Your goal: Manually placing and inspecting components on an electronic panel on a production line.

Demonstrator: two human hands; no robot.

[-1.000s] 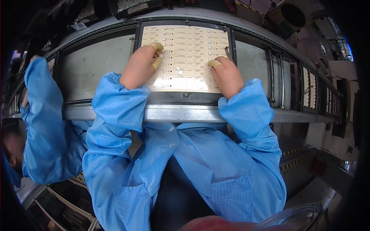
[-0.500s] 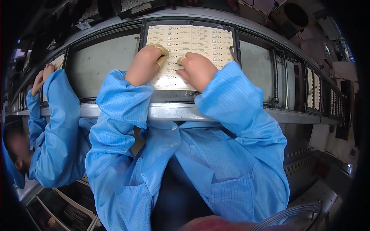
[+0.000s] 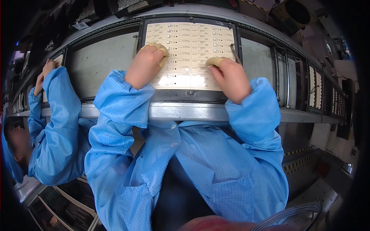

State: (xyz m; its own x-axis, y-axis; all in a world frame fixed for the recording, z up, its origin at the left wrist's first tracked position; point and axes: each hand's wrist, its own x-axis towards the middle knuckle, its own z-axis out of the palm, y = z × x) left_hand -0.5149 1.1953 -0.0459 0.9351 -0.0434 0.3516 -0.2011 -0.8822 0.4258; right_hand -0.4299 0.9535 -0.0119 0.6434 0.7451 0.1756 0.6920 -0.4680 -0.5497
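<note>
A pale panel of printed rectangular labels or boards in two columns [image 3: 179,81] lies in a black frame [image 3: 169,95] before me. My left hand [image 3: 145,66] rests over its left column, fingers curled together, in yellowish finger cots; anything under the fingertips is hidden. Over the right column is my right hand [image 3: 232,80], its cot-covered index finger stretched leftward and the thumb apart below it. Nothing shows between them. A small bright spot [image 3: 187,70] lies on the panel between the hands; I cannot tell what it is. A slim metal piece [image 3: 236,55] leans at the panel's right edge.
The frame sits on a conveyor with a metal front rail [image 3: 189,111]. Grey plates [image 3: 102,65] flank it. To the left, a co-worker in a blue sleeve [image 3: 61,92] works at another panel. More panels [image 3: 314,86] stand at the far right.
My right hand has moved right, from the panel's middle to its right column, and its index finger has stretched out. My left hand stays nearly in place.
</note>
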